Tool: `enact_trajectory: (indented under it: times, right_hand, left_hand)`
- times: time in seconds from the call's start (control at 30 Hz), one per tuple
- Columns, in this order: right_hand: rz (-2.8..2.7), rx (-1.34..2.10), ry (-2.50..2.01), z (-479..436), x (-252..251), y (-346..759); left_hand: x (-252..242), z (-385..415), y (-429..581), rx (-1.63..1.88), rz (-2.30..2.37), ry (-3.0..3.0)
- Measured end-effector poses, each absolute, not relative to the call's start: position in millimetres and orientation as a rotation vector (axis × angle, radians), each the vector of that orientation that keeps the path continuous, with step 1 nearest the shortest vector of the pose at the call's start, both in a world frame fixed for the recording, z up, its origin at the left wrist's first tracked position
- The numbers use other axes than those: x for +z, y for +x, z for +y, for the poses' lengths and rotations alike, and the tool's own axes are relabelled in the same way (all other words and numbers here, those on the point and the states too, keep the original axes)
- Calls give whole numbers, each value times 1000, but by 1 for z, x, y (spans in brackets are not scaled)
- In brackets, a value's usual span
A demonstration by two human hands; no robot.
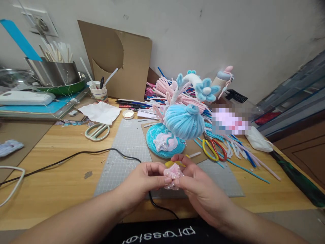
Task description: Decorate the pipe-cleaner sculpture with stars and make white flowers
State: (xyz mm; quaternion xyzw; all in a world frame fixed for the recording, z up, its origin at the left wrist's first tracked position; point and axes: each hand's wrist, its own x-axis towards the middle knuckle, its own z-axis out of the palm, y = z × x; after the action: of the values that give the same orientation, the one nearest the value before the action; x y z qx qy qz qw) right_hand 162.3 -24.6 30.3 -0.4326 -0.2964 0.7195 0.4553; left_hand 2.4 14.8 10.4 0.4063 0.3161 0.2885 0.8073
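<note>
A: Where does the pink beaded piece (173,172) sit?

B: Between the left hand (145,176) and the right hand (200,181), low over the grey cutting mat (122,145); both hands are pinched onto it, close together, the thumbs nearly meeting across its middle

A: And which way does it point?

B: Its ruffled end is turned away from the person, toward the blue round base (151,137) just beyond; the other end, dotted with shiny beads, is nearer the body. The long axis seems to run away from the person, but the thumbs cover the middle, so I can't be sure

A: Give me the counts

B: One pink piece in the two hands; one blue base, with one pleated blue shade (184,122) above it and one large blue flower (207,90) higher up. On the wooden counter (76,183): one pair of pale green-handled scissors (99,128), one red-and-yellow-handled tool (214,148), one paper cup (98,94), one white tissue (101,111), one small round lid (128,114) and one black cable (111,148). The fuzzy stems (167,86) behind are too many to count
</note>
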Motion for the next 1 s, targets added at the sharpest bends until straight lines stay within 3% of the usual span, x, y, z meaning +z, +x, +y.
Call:
enact_trajectory:
  times: [0.43, 1.0]
  right_hand:
    - [-722, 1688, -1222, -23, 28, 160]
    - [-666, 1825, -943, -24, 35, 173]
  left_hand:
    - [14, 13, 2, 631, 679, 863]
    - [11, 17, 0, 579, 763, 749]
